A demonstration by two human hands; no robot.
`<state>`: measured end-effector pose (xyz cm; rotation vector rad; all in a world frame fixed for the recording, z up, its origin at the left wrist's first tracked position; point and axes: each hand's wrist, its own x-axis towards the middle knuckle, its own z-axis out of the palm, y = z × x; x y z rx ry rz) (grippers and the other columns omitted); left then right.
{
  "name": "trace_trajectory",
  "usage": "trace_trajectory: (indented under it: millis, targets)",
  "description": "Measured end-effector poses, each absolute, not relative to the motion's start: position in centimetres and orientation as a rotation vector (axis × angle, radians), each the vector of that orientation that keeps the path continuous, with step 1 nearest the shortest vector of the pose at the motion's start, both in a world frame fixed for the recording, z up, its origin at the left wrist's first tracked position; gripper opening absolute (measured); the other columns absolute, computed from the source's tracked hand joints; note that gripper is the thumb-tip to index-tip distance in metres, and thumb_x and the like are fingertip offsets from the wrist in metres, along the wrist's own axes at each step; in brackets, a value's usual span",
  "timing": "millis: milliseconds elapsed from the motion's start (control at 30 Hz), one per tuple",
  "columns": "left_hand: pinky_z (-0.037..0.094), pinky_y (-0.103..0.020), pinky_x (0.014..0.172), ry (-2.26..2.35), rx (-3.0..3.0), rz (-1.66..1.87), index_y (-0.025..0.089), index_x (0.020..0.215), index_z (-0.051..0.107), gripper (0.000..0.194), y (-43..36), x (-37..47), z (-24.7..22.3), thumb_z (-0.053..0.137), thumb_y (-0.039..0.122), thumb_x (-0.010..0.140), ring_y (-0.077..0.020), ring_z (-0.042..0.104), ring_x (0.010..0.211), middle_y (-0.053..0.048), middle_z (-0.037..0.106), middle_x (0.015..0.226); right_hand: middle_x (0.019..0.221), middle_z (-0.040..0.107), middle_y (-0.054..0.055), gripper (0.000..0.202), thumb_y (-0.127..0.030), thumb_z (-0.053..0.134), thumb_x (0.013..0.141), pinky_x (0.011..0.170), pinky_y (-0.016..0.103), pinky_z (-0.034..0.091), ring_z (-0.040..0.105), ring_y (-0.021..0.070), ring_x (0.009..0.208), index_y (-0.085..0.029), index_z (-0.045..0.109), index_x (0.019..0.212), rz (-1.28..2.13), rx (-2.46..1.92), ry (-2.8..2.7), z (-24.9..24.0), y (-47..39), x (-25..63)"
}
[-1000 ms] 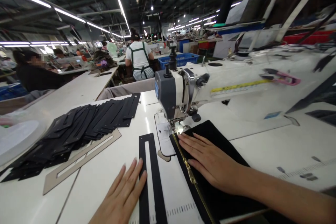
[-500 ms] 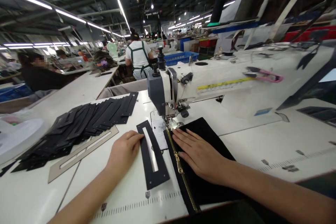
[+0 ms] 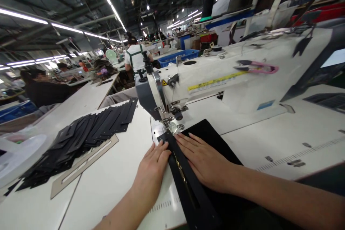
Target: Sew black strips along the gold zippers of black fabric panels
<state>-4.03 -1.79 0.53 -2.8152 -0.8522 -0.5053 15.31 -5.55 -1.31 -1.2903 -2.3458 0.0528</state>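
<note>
A black slotted strip (image 3: 189,179) lies lengthwise over a brass zipper (image 3: 180,167), which shows through the slot. Beneath them is a black fabric panel (image 3: 208,133) on the sewing machine bed. The strip's far end reaches the presser foot (image 3: 167,124). My left hand (image 3: 151,170) lies left of the strip, fingers stretched forward, thumb and fingertips on its edge near the foot. On the other side my right hand (image 3: 206,160) rests flat on the panel, its fingertips beside the strip's right edge. The strip's near end is dark and runs off the bottom of the view.
An overlapping pile of black slotted strips (image 3: 81,133) covers the table at left, with a tan slotted piece (image 3: 86,165) in front. The white sewing machine (image 3: 234,75) carries pink-handled thread snips (image 3: 258,67). Behind it are a blue crate (image 3: 178,57) and a person in an apron (image 3: 136,55).
My left hand has moved right, bringing the slotted strip from beside the panel onto the zipper. Its pinch has loosened into stretched fingers. My right hand stays on the panel.
</note>
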Motion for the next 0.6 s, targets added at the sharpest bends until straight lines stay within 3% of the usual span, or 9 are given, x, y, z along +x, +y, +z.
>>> trace_trajectory:
  millis: [100,333,600]
  targets:
    - [0.046,-0.050,0.090,-0.854,-2.785,-0.487,0.013,0.107,0.056,0.030,-1.3,-4.8,0.3,0.036,0.008,0.086,-0.0280,0.051,0.111,-0.015,0.056,0.119,0.138,0.035,0.011,0.047,-0.018,0.036,0.088,0.107,0.041,0.023,0.027,0.0194,0.129,-0.012,0.036,0.134,0.068,-1.299,-2.334,-1.2,-5.6,15.3]
    - [0.049,-0.036,0.090,-0.763,-2.744,-0.814,0.012,0.114,0.051,0.031,-0.7,-5.5,1.1,0.040,0.007,0.086,-0.0206,0.055,0.107,-0.015,0.057,0.117,0.140,0.030,0.010,0.044,-0.028,0.033,0.092,0.108,0.042,0.020,0.023,0.0201,0.130,-0.011,0.036,0.134,0.100,-1.340,-2.343,-1.0,-5.5,15.3]
    - [0.052,-0.040,0.085,-0.642,-2.725,-0.490,0.007,0.108,0.055,0.033,-1.1,-3.4,0.6,0.026,0.010,0.091,-0.0235,0.057,0.104,-0.016,0.061,0.111,0.138,0.035,0.011,0.049,-0.018,0.036,0.088,0.107,0.042,0.025,0.029,0.0212,0.128,-0.012,0.032,0.136,0.095,-1.277,-2.296,-1.2,-5.4,15.4]
